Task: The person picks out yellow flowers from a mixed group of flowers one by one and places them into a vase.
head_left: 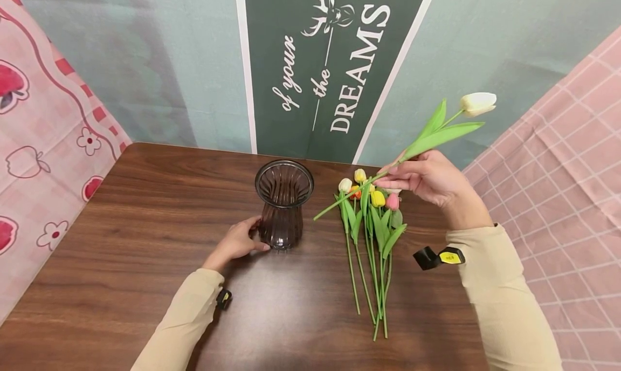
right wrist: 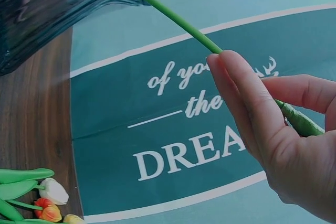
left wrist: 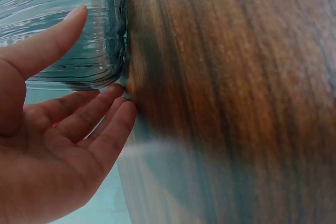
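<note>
White flower (head_left: 439, 138): held up in the right half of the frame by the right hand (head_left: 432, 179). Long axis slanted, bloom high at upper right, cut end of the stem (right wrist: 181, 21) low toward the centre. Bloom points right and slightly upward; two leaves run along the same line, tips toward the bloom. Fingers of the right hand narrow, pinching the stem just below the leaves. In the right wrist view the bare stem runs from the fingers up to the top edge, left of centre.

Vase (head_left: 281, 225): dark, see-through, ribbed, upright on the brown surface (head_left: 145, 225) near the centre of the frame, flared mouth up, long axis vertical. Left hand (head_left: 239, 241) at its base, on the left side; fingers and thumb parted around the glass, holding it. In the left wrist view the thumb lies across the wall and the fingertips reach the foot.

Loose flowers (head_left: 378, 228): right of the vase, lying together, stems toward the bottom of the frame, blooms toward the top; white, orange, yellow and pink noted. Exact count uncertain, stems overlap. Behind, upper centre: dark green panel (head_left: 303, 63) with white lettering.
</note>
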Demonstrator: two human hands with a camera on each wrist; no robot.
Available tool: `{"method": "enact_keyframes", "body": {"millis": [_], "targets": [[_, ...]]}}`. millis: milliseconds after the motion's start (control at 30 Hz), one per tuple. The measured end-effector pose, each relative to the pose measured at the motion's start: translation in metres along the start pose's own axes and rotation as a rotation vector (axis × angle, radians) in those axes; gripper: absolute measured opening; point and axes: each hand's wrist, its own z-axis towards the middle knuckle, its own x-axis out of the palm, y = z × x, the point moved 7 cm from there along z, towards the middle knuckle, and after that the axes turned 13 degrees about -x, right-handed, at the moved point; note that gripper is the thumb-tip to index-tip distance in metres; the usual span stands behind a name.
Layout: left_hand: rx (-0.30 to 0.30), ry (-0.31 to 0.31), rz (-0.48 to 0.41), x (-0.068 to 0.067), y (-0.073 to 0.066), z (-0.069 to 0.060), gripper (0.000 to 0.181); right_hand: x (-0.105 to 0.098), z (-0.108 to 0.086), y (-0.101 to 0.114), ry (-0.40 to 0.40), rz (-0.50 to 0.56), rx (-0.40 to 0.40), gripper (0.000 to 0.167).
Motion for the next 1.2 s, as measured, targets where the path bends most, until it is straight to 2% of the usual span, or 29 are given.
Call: {"method": "enact_keyframes", "body": {"millis": [433,767,967,1200], "targets": [[-0.002,0.000,0.005,-0.001,0.000,0.000,0.078,0.002,0.006,0.021,-0.005,0.108,-0.041,0.029],[0.005,0.002,0.006,-0.001,-0.002,-0.001,0.077,0.003,0.014,0.031,-0.056,0.154,-0.046,0.026],[0.011,0.002,0.005,-0.001,-0.002,-0.001,0.077,0.011,0.022,0.031,-0.079,0.140,-0.049,0.025],[0.011,0.007,-0.002,-0.001,-0.001,0.000,0.077,0.020,0.030,0.020,-0.116,0.049,-0.032,0.022]]}}
